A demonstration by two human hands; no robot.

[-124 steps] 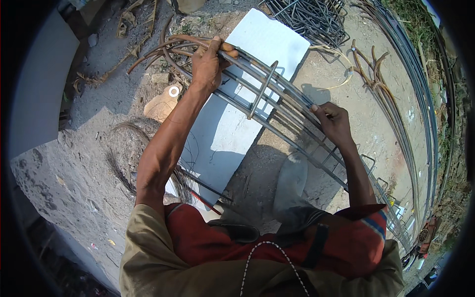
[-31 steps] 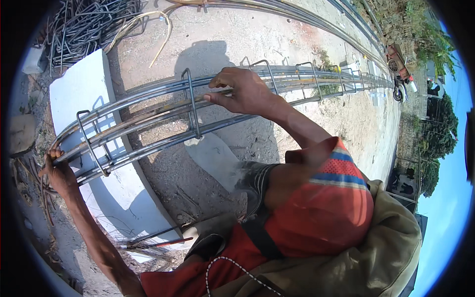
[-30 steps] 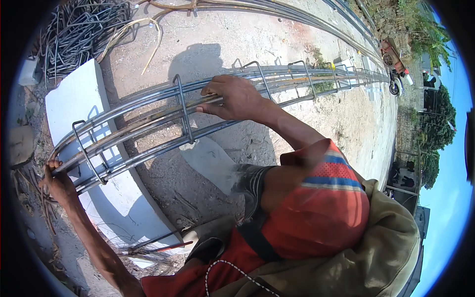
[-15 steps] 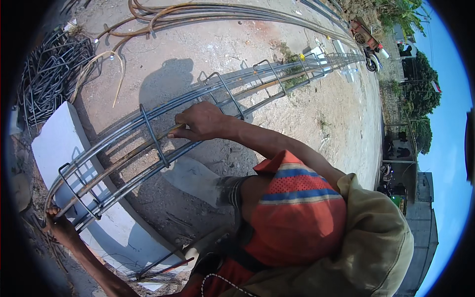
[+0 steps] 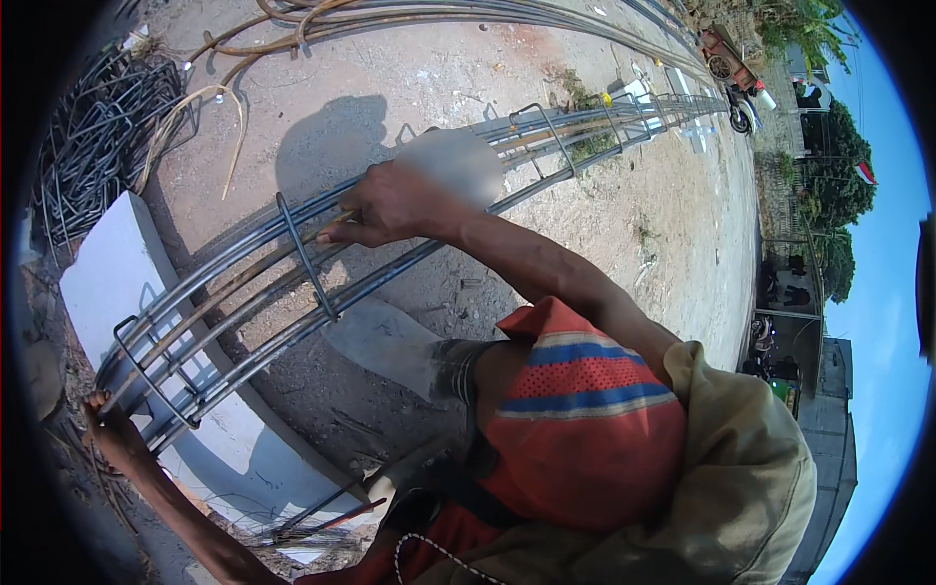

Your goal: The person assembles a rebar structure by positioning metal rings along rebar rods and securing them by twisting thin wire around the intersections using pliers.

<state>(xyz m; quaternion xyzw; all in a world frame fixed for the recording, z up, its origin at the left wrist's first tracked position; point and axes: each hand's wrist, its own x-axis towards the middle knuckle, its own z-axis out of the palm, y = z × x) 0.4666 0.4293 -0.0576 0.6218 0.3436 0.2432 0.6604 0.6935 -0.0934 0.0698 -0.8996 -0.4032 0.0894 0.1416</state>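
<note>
A long rebar cage (image 5: 304, 255) stretches from the lower left to the far upper right, its steel bars ringed by bent square stirrups. My right hand (image 5: 385, 203) is closed around a rust-brown rod (image 5: 226, 292) inside the cage, between two stirrups. At the cage's near-left end, my left hand (image 5: 115, 436) has its fingers wrapped around the end of a bar, which looks like the same rod. Part of the cage beyond my right wrist is hidden by a blurred patch.
Below the cage's left end lies a white slab (image 5: 112, 249). A heap of loose stirrups (image 5: 102, 146) sits at the upper left. Long rusty bars (image 5: 409, 21) run along the ground behind. A motorcycle (image 5: 743, 115) and a cart (image 5: 723, 60) stand far off.
My right hand has moved slightly up and away from me, with the rod shifting inside the cage. My left hand stays at the bar end, shifted slightly.
</note>
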